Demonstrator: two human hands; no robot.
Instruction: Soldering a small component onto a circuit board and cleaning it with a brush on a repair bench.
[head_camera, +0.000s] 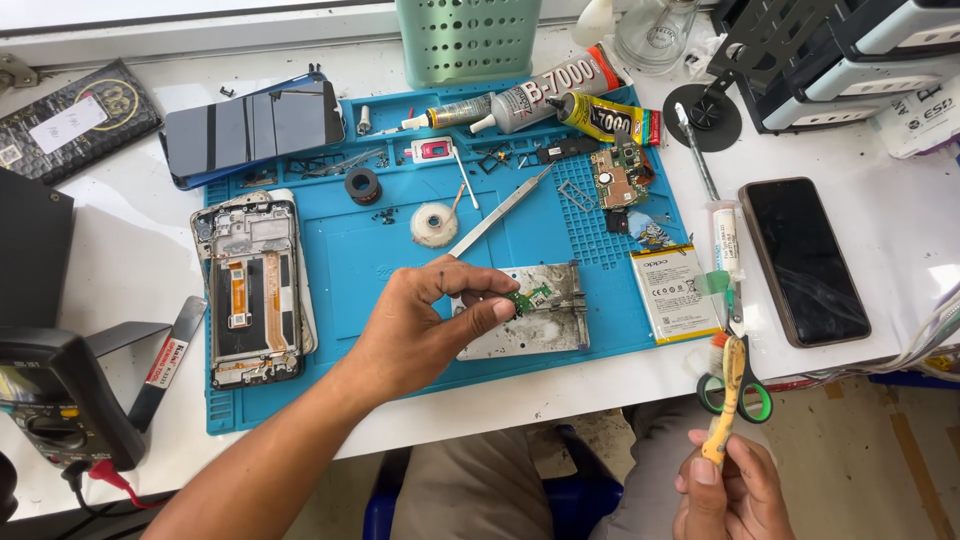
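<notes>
My left hand (430, 320) reaches over the blue repair mat (350, 250) and pinches a small green circuit board (525, 298) between thumb and forefinger, just above a worn metal plate (540, 315). My right hand (730, 490) is low at the bottom right, off the table edge, gripping a yellow brush (728, 395) held upright. An opened phone frame (250, 290) with its insides showing lies at the mat's left side. Metal tweezers (500, 212) lie diagonally on the mat beyond my left hand.
A flat battery (675, 293), green-handled scissors (740, 395), a syringe (725, 240) and a dark phone (805, 260) lie to the right. Glue tubes (550, 95), a larger circuit board (620, 175), a detached screen (250, 125) and a green basket (468, 40) sit at the back. A multimeter (55, 400) stands at the left.
</notes>
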